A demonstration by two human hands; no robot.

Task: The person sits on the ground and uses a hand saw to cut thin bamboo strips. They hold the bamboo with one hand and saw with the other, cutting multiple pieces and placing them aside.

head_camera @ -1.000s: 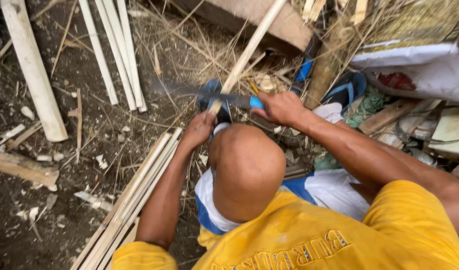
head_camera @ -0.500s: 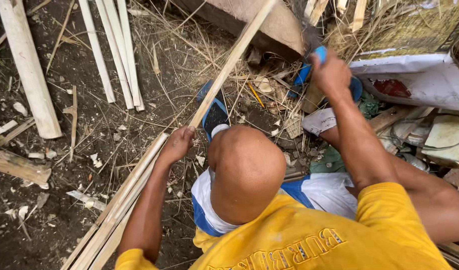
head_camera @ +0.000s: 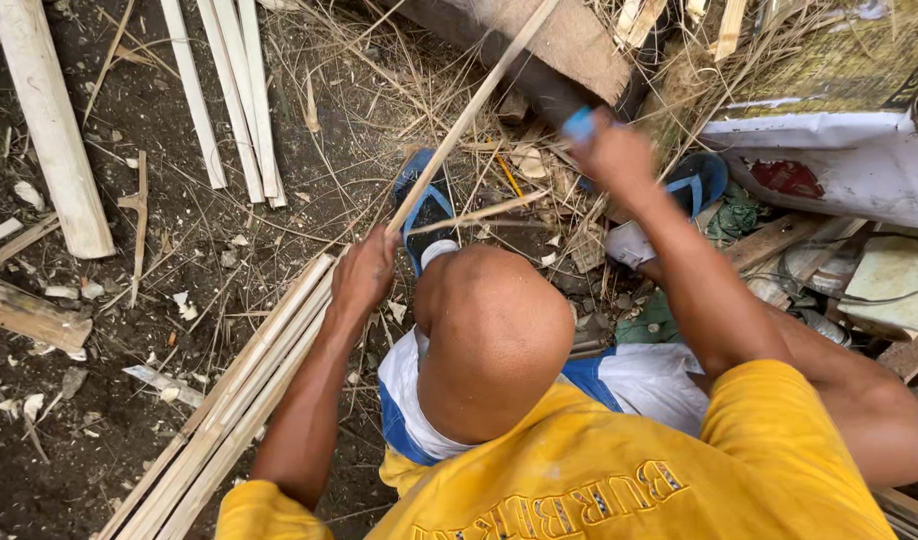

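Dark littered dirt ground (head_camera: 109,400); left hand (head_camera: 364,275) grips long pale bamboo strip (head_camera: 469,110); right hand (head_camera: 619,155), now higher at one o'clock, perhaps clenches blue-handled tool (head_camera: 579,124).

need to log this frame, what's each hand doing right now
Left hand: closed around the long bamboo strip, holding it at a slant.
Right hand: closed on a blue-handled tool, raised; its blade cannot be made out.
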